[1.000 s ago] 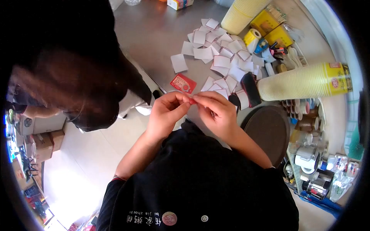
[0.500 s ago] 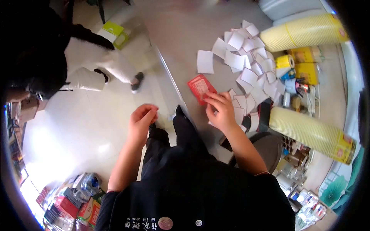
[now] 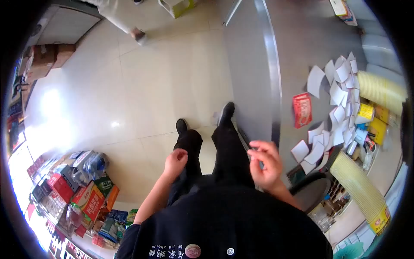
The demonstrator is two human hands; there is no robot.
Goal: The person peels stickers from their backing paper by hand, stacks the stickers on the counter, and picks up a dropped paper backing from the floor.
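Note:
My left hand (image 3: 176, 162) hangs over my lap with its fingers curled in, and nothing shows in it. At the near edge of the grey table (image 3: 290, 64), my right hand (image 3: 265, 165) has its fingers apart and bent, and it holds nothing. A small stack of red printed cards (image 3: 302, 110) lies on the tabletop, apart from my right hand. Beyond it spreads a loose heap of white cards (image 3: 339, 115), many overlapping. Some white cards (image 3: 300, 151) lie nearest to my right hand.
Two long stacks of yellowish cups, one farther (image 3: 381, 91) and one nearer (image 3: 358, 179), lie on the right. A dark round stool (image 3: 310, 192) stands beside me. Boxes and packages (image 3: 88, 198) are piled at lower left. A person's leg (image 3: 116, 17) shows at the top.
My right hand has come off the red cards and back towards my body, its fingers spreading. The cards stay on the table. My view has swung left, and the other person is mostly out of view.

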